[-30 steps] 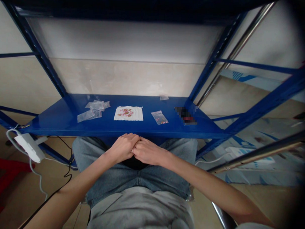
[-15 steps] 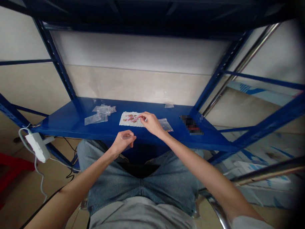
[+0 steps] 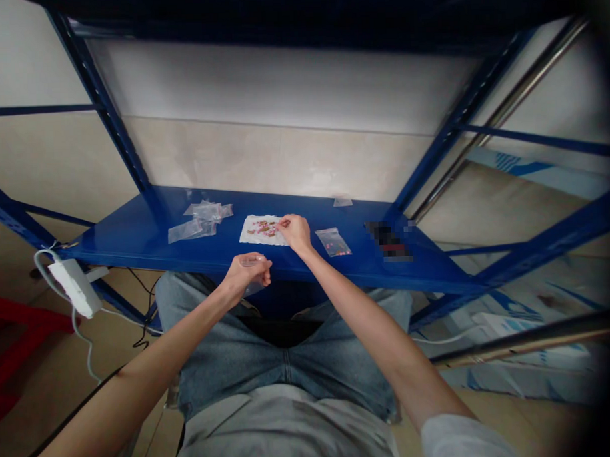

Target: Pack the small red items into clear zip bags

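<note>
My left hand (image 3: pixel 244 276) is closed around a clear plastic bag (image 3: pixel 254 288) at the front edge of the blue shelf; the film shows above and below its fingers. My right hand (image 3: pixel 296 233) is over the right end of a white sheet (image 3: pixel 246 238), fingertips pinched together. What they hold, if anything, is too small to make out. Small pink and brown pieces (image 3: pixel 265 228) lie scattered on the sheet. To the right of that hand is a clear zip bag (image 3: pixel 333 243) with a few small reddish pieces inside.
Several clear bags (image 3: pixel 199 221) lie in a pile on the left of the blue shelf (image 3: pixel 130 241). Another small bag (image 3: pixel 343 200) is near the back edge. A blurred-out dark object (image 3: pixel 389 241) lies at right. A white power strip (image 3: pixel 75 288) hangs at the left corner.
My right hand has shifted slightly and drawn its fingertips together over the sheet, uncovering the zip bag beside it. My left hand stays near the edge with the bag. The view has tilted slightly.
</note>
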A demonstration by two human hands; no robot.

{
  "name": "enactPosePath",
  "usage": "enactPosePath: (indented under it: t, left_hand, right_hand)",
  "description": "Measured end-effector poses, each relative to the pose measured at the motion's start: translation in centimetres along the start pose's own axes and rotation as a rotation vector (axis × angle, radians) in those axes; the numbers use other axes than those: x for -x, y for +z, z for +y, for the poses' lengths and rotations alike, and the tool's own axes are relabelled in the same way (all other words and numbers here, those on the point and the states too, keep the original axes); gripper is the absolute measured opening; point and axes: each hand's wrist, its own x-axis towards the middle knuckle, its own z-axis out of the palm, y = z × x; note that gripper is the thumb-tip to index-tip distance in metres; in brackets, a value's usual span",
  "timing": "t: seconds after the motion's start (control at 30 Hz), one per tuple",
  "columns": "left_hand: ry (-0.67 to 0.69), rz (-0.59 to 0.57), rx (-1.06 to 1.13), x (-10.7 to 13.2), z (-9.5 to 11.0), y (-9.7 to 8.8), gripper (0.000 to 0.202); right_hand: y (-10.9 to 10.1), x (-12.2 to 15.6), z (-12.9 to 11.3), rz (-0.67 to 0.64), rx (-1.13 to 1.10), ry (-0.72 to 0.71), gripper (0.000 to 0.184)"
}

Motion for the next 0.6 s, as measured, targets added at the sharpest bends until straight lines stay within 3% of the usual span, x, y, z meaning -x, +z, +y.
enactPosePath:
  t: [0.33,0.6]
  left_hand:
    - [0.021,-0.058,0.021,-0.4,0.2,1.7,0.033]
    - [-0.006,-0.058,0.005,-0.2,0.2,1.4,0.036]
  right_hand:
    - [-0.3,0.8,-0.6,-0.035,0.066,-0.002,0.011]
    - [-0.5,1.2,-0.7,-0.023,-0.019,-0.003,0.007]
